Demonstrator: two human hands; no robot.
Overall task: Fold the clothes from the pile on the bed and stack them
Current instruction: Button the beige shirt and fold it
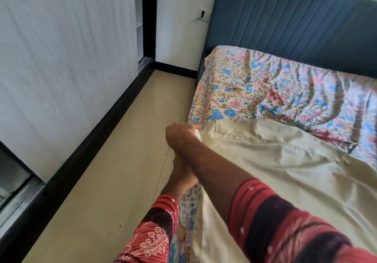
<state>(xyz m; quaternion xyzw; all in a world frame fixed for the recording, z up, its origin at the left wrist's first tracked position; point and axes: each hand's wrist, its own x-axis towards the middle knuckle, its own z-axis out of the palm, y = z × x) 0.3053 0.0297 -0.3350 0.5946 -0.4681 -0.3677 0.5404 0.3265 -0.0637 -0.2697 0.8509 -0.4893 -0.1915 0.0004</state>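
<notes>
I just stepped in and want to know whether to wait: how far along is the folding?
Nothing looks done: no folded stack shows on the floral bedsheet. In hand: the cream cloth lies spread on the bed, its left edge gripped by the right hand, the left hand lower along the same edge. Folding and stacking are left; no pile is in view.

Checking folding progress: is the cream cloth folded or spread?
Spread: the cream cloth lies open across the floral bedsheet, its edge held by both hands.
</notes>
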